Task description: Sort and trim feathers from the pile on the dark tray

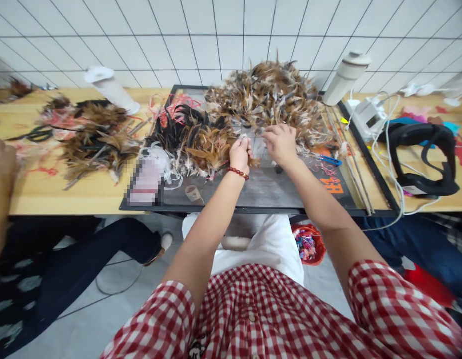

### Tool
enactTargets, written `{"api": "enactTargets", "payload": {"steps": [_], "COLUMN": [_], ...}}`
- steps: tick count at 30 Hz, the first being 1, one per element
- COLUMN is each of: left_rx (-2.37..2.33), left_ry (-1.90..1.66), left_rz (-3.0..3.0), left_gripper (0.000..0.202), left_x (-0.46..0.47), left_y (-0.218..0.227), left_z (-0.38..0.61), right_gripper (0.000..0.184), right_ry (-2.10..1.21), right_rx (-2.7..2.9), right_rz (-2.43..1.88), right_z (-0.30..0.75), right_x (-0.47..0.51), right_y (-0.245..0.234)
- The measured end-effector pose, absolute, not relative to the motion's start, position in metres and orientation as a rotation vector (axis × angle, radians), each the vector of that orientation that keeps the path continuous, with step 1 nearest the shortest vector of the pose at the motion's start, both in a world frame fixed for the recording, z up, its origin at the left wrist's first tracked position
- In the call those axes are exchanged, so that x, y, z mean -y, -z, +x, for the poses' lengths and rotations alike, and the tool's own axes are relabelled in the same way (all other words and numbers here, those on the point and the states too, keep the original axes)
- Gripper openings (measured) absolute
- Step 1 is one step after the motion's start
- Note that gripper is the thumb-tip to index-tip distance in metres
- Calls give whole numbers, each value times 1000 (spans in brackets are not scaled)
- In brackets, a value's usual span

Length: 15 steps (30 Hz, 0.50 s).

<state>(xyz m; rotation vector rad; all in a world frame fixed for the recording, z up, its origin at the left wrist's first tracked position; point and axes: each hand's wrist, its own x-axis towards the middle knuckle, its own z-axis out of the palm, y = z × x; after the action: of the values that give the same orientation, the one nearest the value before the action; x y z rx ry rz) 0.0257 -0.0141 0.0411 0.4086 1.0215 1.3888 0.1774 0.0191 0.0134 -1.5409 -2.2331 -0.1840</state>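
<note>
My left hand, with a red bead bracelet on its wrist, is closed over the dark board. Brown feather tips stick out beside its fist; the rest of what it grips is hidden. To the right, my right hand has loosely bent fingers, slightly apart, at the near edge of a big heap of brown and white feathers. I see nothing clearly held in it. Left of my hands lies a smaller pile of brown feathers, with black feathers behind it.
Blue snips and thin sticks lie on the right. A phone-like blurred object and white ribbon are at left. White bottles stand behind. A co-worker's hand is far left; a black headset sits right.
</note>
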Motion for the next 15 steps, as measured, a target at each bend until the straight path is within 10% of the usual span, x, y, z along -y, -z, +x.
{"api": "enactTargets", "payload": {"steps": [10, 15], "left_rx": [-1052, -1021], "left_ry": [-1376, -1358], "left_rz": [444, 490], "left_gripper": [28, 30], "left_x": [14, 12], "left_y": [-39, -35], "left_z": [25, 29], "right_gripper": [24, 28], "right_ry": [75, -672], "right_rx": [2315, 1631], "right_rz": [-1479, -1192], "right_z": [163, 168], "right_x": [-14, -17], "right_y": [-10, -12]}}
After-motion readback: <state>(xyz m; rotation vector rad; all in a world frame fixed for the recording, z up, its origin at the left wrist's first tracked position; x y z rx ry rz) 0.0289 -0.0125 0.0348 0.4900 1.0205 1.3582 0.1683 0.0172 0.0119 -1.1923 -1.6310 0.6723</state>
